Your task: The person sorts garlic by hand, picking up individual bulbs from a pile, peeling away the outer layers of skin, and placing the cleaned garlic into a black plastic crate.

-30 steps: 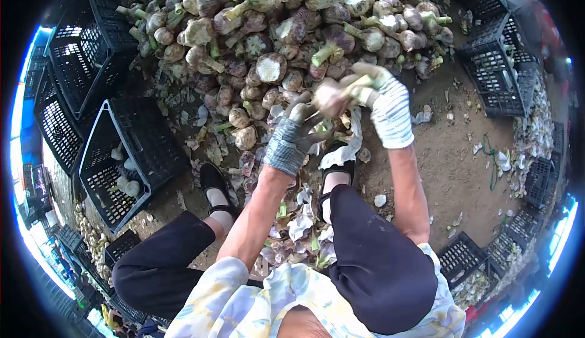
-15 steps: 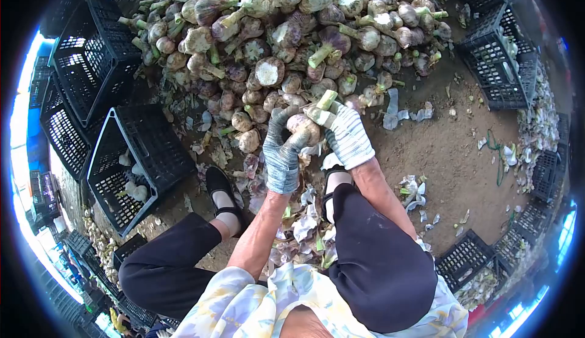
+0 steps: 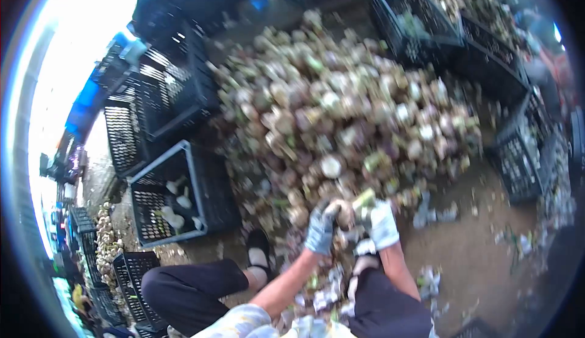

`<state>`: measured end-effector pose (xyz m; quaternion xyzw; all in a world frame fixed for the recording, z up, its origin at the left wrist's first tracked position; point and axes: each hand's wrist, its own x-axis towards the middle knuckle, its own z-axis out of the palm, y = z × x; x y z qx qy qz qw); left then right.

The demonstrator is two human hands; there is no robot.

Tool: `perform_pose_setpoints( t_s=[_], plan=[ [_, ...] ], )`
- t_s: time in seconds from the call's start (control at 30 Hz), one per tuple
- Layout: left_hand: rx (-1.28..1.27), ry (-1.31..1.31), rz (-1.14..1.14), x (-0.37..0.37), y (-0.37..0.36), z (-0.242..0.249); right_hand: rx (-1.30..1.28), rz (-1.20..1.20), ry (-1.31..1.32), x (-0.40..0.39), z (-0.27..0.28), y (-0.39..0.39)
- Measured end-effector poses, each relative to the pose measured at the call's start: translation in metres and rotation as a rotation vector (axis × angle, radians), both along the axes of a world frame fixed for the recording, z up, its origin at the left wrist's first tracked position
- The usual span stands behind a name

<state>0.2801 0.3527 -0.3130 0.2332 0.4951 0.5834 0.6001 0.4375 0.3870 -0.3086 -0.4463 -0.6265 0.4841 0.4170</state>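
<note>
Pale and papery, the garlic bulb (image 3: 345, 214) at the near side of the pile (image 3: 341, 106) should handle light, firm and slightly slippery, best held round its body, where the left hand (image 3: 321, 231) clasps it, the right hand (image 3: 382, 225) seemingly gripping it by the stalk (image 3: 365, 199).

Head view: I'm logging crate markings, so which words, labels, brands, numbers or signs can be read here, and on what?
None can be read.
Crates: no readable label or number.
Gloves: no readable brand.
Held garlic: no lettering to be made out.
Background at the edges: too blurred or glaring to tell whether any text is there.
</note>
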Motion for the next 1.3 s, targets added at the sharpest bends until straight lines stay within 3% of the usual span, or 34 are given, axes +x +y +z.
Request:
perform_pose_setpoints(
  t_s=[0.03, 0.07, 0.17, 0.2, 0.27, 0.33, 0.4, 0.47, 0.53, 0.57, 0.6, 0.67, 0.7, 0.73, 0.8, 0.83, 0.87, 0.93, 0.97, 1.0, 1.07, 1.13, 1.17, 1.2, 1.23, 1.27, 1.3],
  plan=[
    [-0.180, -0.391, 0.079, -0.001, 0.001, -0.009, -0.207, -0.040, 0.131, -0.009, 0.018, -0.003],
    [-0.360, -0.408, 0.070, -0.003, 0.003, 0.011, -0.430, -0.081, 0.249, -0.013, 0.035, -0.010],
    [-0.453, -0.499, 0.130, -0.012, 0.010, 0.019, 0.044, -0.153, -0.147, -0.021, 0.029, -0.010],
    [-0.542, -0.461, 0.068, -0.019, 0.012, 0.021, 0.325, -0.222, -0.281, -0.026, 0.028, -0.009],
    [-0.647, -0.299, 0.023, -0.022, 0.015, 0.024, -0.108, -0.066, -0.013, -0.020, 0.035, -0.012],
    [-0.632, -0.350, 0.085, -0.015, 0.021, 0.032, -0.603, 0.055, 0.519, -0.013, 0.066, -0.013],
    [-0.420, -0.432, -0.029, -0.013, 0.019, 0.035, -0.532, 0.011, 0.401, -0.010, 0.039, -0.016],
    [-0.045, 0.248, -0.112, -0.005, 0.012, 0.038, -0.591, -0.042, 0.526, -0.009, 0.028, -0.017],
    [0.429, 1.065, 0.093, 0.012, 0.006, 0.049, -0.795, -0.026, 0.843, -0.007, 0.048, -0.016],
    [0.386, 0.844, 0.046, 0.018, -0.005, 0.055, -0.755, 0.028, 0.821, -0.003, 0.059, -0.017],
    [0.384, 0.842, 0.043, 0.015, -0.004, 0.055, -0.510, 0.061, 0.453, 0.002, 0.044, -0.018],
    [-0.068, -0.053, 0.015, 0.000, -0.002, 0.058, -0.299, 0.095, 0.300, 0.001, 0.055, -0.018],
    [-0.286, -0.320, -0.071, -0.005, 0.002, 0.050, -0.456, 0.175, 0.298, 0.004, 0.064, -0.013],
    [-0.277, -0.318, -0.076, -0.008, 0.008, 0.044, -0.446, 0.173, 0.299, 0.007, 0.062, -0.011],
    [-0.544, -0.434, -0.209, -0.015, 0.012, 0.029, -0.470, 0.173, 0.349, 0.008, 0.048, -0.012],
    [-0.492, -0.196, -0.251, -0.019, 0.018, 0.003, -0.469, 0.114, 0.371, 0.006, 0.042, -0.015],
    [-0.217, 0.272, -0.142, -0.008, 0.014, 0.029, -0.464, 0.115, 0.369, 0.000, 0.028, -0.018],
    [-0.015, 0.118, 0.059, -0.001, 0.013, -0.029, -0.203, -0.154, 0.038, -0.018, 0.004, -0.026],
    [0.267, 0.825, -0.034, 0.014, 0.006, 0.021, 0.001, -0.186, -0.144, -0.027, 0.011, -0.029],
    [-0.003, 0.933, -0.165, 0.021, -0.003, 0.033, 0.329, -0.228, -0.215, -0.028, 0.001, -0.031],
    [0.208, 0.745, -0.114, 0.016, -0.004, 0.017, -0.193, -0.023, 0.001, -0.015, 0.013, -0.029],
    [0.136, 0.322, -0.039, 0.023, -0.006, 0.033, -0.332, -0.006, 0.280, -0.011, 0.043, -0.028],
    [0.168, 0.408, -0.015, 0.020, -0.004, 0.040, -0.332, -0.025, 0.254, -0.010, 0.046, -0.028],
    [0.247, 0.733, -0.033, 0.014, -0.002, 0.029, -0.230, -0.011, 0.211, -0.009, 0.051, -0.030],
    [0.310, 0.929, -0.102, 0.006, 0.000, 0.018, -0.301, -0.055, 0.240, -0.013, 0.049, -0.033],
    [0.329, 0.976, -0.101, 0.002, -0.001, 0.011, -0.187, -0.068, 0.178, -0.011, 0.057, -0.034],
    [0.089, 0.533, -0.164, -0.002, -0.009, 0.012, -0.330, -0.073, 0.095, -0.006, 0.055, -0.038]
  ],
)
